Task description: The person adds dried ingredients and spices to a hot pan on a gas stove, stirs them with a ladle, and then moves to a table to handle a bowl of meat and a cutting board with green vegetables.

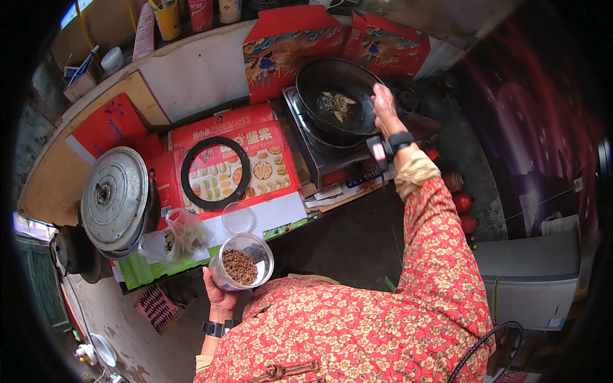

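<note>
My left hand [222,292] holds a clear plastic tub [266,258], tilted so that its mouth faces me. Dried reddish-brown spice [239,266], perhaps Sichuan peppercorns, lies inside the tub. Over at the stove, my right hand [384,109] is closed at the right rim of a dark wok [313,107]; its fingertips are partly hidden. Dry leaves and small seasonings [337,105] rest in the bottom of the wok. The wok sits on a metal gas stove [330,165]. A round clear lid [238,218] lies on the counter just beyond the tub.
A black ring [187,184] lies on flattened red cardboard [282,143]. Beside the lid is a clear plastic bag [184,234]. A pot with a metal lid [117,196] stands at left. Cups [167,21] line the shelf behind. A white appliance [531,297] is at right.
</note>
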The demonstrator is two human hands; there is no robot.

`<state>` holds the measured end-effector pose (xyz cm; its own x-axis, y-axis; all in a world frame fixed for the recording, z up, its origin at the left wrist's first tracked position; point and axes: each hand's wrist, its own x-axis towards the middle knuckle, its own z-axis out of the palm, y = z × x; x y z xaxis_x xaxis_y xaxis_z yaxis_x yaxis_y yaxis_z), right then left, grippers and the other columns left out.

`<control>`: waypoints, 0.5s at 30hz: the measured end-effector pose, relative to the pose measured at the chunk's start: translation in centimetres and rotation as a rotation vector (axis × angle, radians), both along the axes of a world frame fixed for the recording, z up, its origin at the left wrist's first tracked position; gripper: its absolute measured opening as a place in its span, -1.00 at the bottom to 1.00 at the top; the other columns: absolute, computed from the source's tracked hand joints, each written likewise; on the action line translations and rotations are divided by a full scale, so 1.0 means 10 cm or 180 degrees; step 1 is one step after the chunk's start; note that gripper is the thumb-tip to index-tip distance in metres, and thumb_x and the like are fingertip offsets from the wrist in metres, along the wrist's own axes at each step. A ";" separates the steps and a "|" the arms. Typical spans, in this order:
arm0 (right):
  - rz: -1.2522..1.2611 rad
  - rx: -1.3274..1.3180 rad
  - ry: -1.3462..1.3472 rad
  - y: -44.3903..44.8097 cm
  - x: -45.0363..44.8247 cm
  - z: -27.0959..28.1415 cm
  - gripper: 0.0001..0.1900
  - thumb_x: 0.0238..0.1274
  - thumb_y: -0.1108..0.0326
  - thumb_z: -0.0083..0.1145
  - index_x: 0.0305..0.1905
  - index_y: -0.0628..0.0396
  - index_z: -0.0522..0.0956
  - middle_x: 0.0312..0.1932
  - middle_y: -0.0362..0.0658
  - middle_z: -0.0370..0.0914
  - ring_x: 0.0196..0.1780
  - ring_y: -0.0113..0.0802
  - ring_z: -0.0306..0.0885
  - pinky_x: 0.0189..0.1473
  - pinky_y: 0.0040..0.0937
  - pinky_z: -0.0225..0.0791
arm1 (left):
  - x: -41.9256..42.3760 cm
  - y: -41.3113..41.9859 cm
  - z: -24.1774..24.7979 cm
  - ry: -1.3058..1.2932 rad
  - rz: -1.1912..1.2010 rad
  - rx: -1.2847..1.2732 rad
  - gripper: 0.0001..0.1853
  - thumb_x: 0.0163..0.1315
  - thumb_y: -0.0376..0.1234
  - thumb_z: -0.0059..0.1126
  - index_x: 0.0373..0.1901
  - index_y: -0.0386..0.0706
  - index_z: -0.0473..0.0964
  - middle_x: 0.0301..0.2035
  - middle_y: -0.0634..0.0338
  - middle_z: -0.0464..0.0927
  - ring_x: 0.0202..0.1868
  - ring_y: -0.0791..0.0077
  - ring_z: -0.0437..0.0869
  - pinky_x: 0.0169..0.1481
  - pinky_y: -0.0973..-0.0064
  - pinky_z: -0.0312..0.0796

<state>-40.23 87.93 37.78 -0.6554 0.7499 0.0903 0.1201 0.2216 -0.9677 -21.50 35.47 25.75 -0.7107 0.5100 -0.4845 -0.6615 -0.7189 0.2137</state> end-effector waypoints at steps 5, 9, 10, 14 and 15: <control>0.0014 -0.2008 0.0891 -0.36 0.54 -0.01 -0.75 0.32 0.10 -0.12 -0.33 -0.02 0.47 -0.54 -0.33 0.43 -0.55 -0.54 0.38 -0.59 -0.54 0.23 | 0.02 -0.06 -0.08 -0.0042 0.0018 0.0155 -0.21 0.00 0.21 0.10 0.17 -0.09 0.30 0.13 0.10 0.37 0.17 0.13 0.34 0.29 0.05 0.14; 0.0456 -0.3266 0.0584 -1.05 0.86 -0.21 -0.80 0.28 0.17 -0.03 -0.39 0.03 0.44 -0.58 -0.32 0.33 -0.59 -0.54 0.25 -0.60 -0.56 0.16 | 0.01 -0.08 -0.09 0.0009 -0.0057 0.0182 -0.21 0.01 0.21 0.08 0.18 -0.10 0.30 0.15 0.11 0.35 0.18 0.13 0.34 0.29 0.03 0.13; 0.0711 -0.3313 0.0357 -1.25 0.93 -0.29 -0.80 0.28 0.19 -0.03 -0.39 0.03 0.43 -0.58 -0.32 0.33 -0.59 -0.54 0.25 -0.59 -0.56 0.18 | 0.00 -0.09 -0.08 0.0039 -0.0072 0.0191 -0.21 0.02 0.21 0.08 0.18 -0.10 0.30 0.15 0.11 0.34 0.18 0.12 0.34 0.29 0.03 0.13; 0.1028 -0.2822 -0.0242 -1.99 1.24 -0.62 -0.83 0.25 0.23 -0.01 -0.39 0.04 0.44 -0.55 -0.30 0.38 -0.58 -0.58 0.30 -0.58 -0.63 0.19 | 0.00 -0.22 -0.04 0.0247 -0.0043 0.0166 -0.20 0.05 0.22 0.04 0.20 -0.12 0.27 0.17 0.08 0.33 0.19 0.11 0.34 0.29 0.02 0.14; 0.1031 -0.2846 -0.0413 -2.07 1.29 -0.68 -0.84 0.23 0.23 0.01 -0.38 0.04 0.44 -0.54 -0.30 0.40 -0.58 -0.58 0.32 -0.58 -0.63 0.19 | 0.01 -0.26 -0.05 0.0336 -0.0030 0.0088 -0.18 0.06 0.24 -0.01 0.21 -0.15 0.25 0.17 0.06 0.32 0.19 0.11 0.34 0.30 0.03 0.15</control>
